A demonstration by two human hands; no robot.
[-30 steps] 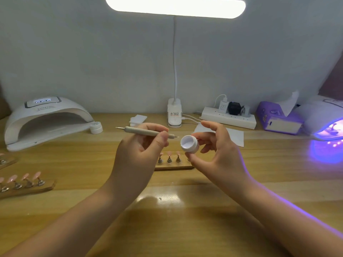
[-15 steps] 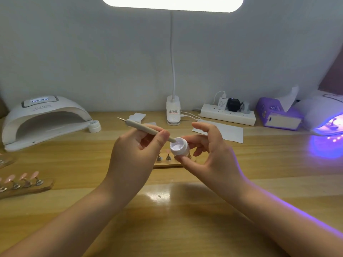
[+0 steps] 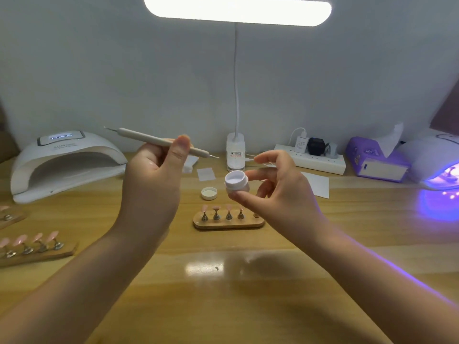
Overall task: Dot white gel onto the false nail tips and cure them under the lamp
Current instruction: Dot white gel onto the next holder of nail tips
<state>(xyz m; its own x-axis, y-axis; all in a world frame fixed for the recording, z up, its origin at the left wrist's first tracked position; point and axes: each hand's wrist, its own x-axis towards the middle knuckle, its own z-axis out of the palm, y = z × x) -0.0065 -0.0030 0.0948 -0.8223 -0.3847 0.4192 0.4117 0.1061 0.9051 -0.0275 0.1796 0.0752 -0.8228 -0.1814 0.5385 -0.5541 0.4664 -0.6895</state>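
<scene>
Head view: we note the left hand (image 3: 151, 184) raised, its grip closed on a slim dotting tool (image 3: 161, 142), thumb pressed along the shaft, metal tip pointing right and slightly down, apart from the jar. Right hand (image 3: 280, 194) pinches a small white jar (image 3: 236, 182) between thumb and fingertips, index finger extended; jar is open, tilted toward us, white gel inside. Its lid (image 3: 209, 193) lies upturned on the surface just behind the wooden holder (image 3: 228, 223), which carries a row of pink nail tips (image 3: 216, 208) on metal stands; the rightmost is hidden by the hand.

We record a wooden surface (image 3: 223, 281), glossy, against a pale wall. Far left, two more holders (image 3: 37, 253) with pink tips. Back left, a white curing lamp (image 3: 64, 165), lettering reads "SUN", the rest too small. Far right, a second lamp (image 3: 437, 162) glowing violet. A desk lamp (image 3: 236, 155) at centre back, a power strip (image 3: 310, 161) and a purple tissue box (image 3: 375, 162).
</scene>
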